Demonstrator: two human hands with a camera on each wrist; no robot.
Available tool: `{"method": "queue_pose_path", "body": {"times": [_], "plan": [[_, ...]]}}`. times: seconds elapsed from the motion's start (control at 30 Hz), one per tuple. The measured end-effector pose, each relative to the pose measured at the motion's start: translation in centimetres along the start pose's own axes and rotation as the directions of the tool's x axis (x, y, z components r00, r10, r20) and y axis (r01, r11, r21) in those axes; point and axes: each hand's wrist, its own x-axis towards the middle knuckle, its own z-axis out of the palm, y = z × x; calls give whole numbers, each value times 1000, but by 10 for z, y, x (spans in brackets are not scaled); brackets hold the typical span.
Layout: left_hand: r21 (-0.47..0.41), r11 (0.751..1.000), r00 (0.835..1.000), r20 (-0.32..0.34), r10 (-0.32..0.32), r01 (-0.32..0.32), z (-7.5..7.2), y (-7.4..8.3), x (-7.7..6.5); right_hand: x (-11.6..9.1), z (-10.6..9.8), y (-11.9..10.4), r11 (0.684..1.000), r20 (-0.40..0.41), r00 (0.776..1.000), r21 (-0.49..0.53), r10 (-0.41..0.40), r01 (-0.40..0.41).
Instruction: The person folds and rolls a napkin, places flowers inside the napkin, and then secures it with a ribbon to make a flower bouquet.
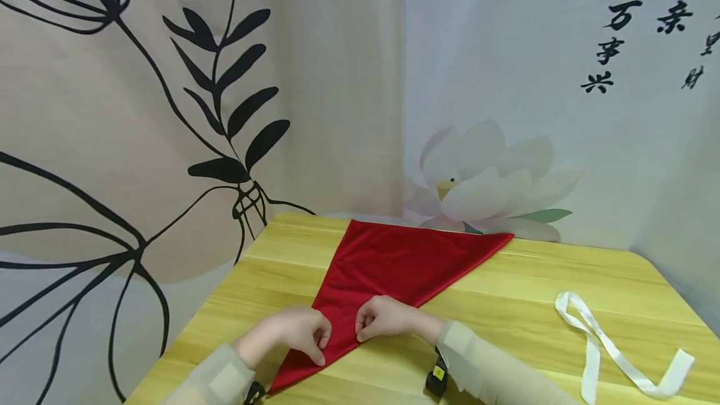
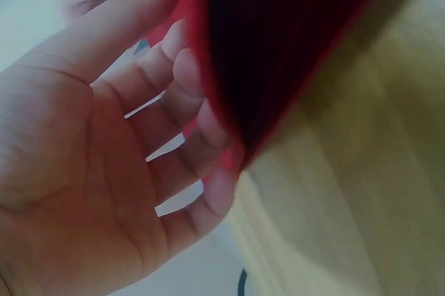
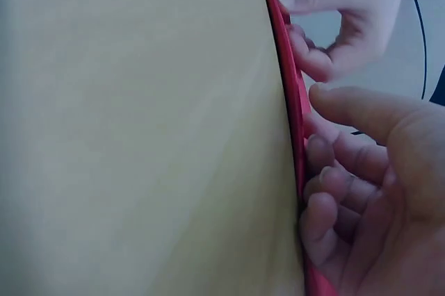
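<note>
A red cloth [image 1: 388, 261] lies on the wooden table in a folded triangular shape, one narrow corner pointing toward the near left. At its long near edge, my left hand [image 1: 304, 333] pinches the fabric close to that corner. My right hand [image 1: 385, 317] pinches the same edge a little further along, fingers curled. The left wrist view shows the cloth [image 2: 278, 46] raised beside the left fingertips [image 2: 215, 129], its inner side dark. In the right wrist view the edge of the cloth [image 3: 295, 112] runs past both hands, thumbs right at it.
A white ribbon [image 1: 592, 364] lies loosely bent on the right part of the wooden table [image 1: 506, 305]. Behind the table hangs a printed backdrop [image 1: 349, 80] with plants, a lotus and writing. A small black device [image 1: 437, 377] sits at the right wrist.
</note>
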Motion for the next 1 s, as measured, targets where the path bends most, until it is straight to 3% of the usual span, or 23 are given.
{"method": "queue_pose_path", "body": {"times": [0.17,0.33,0.47,0.63,0.77,1.0], "plan": [[-75,997,996,86,7,-1,-5,-4,-7,-3,-2,2,1000,-19,1000,19,10,-9],[-196,981,985,170,35,-1,-11,-9,-6,-5,4,-10,1000,-1,1000,8,-7,7],[-259,963,969,247,-12,78,-18,-11,-1,-1,19,-31,993,60,994,-65,-95,99],[-224,962,946,315,-82,158,-25,-17,4,10,41,-54,973,121,976,-127,-179,194],[-258,953,936,345,-63,160,-26,-27,8,17,53,-63,979,121,982,-127,-143,158],[-301,944,935,354,-20,134,-25,-37,14,19,62,-70,985,20,999,-168,-36,39]]}}
